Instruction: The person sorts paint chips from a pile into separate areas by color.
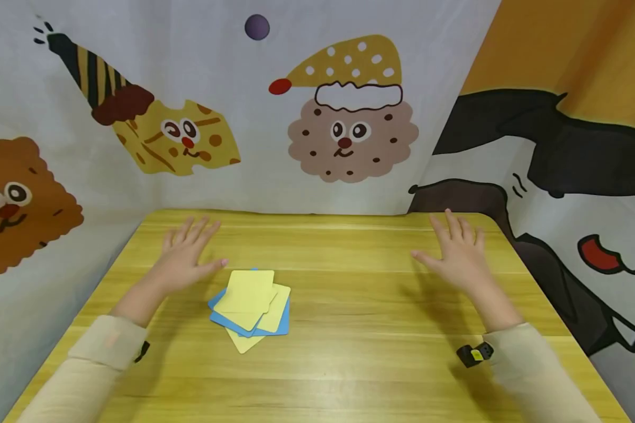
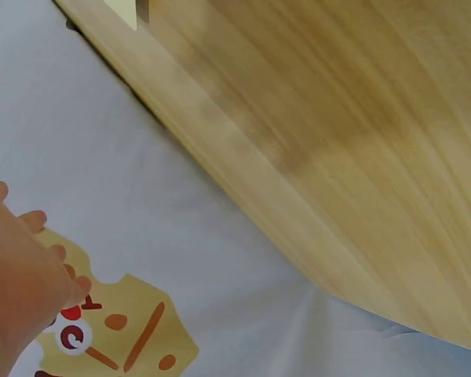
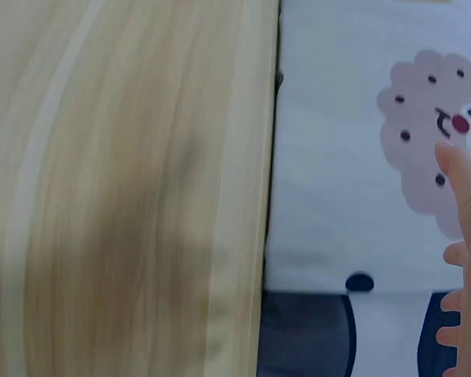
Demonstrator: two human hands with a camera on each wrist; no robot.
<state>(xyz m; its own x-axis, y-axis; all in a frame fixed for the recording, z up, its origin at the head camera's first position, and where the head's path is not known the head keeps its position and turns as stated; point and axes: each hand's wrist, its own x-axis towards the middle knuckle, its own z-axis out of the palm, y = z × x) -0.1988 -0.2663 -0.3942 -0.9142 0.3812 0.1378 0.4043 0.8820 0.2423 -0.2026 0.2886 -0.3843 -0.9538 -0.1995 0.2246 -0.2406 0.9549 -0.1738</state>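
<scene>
The left hand (image 1: 185, 258) and the right hand (image 1: 461, 255) hang above the table (image 1: 360, 335), well apart, each with its fingers spread and nearly straight and gripping nothing. The loose pile of cards (image 1: 250, 299), yellow and blue, lies flat on the table near the left hand, toward the person and a little to the right of it; neither hand touches it. A yellow card is uppermost, blue edges show beneath, and a yellow corner sticks out on the near side; how many cards there are, I cannot tell. The left hand seems better placed to reach them, while the right would have to cross the table. Good handling probably calls for bringing the thumb and fingertips down low and lightly, and pinching the top card by an edge that overhangs the others. Pressing on its middle could drag the cards below or fan the pile wider. A fingertip from the other hand, resting on a lower card, would likely steady the rest.
</scene>
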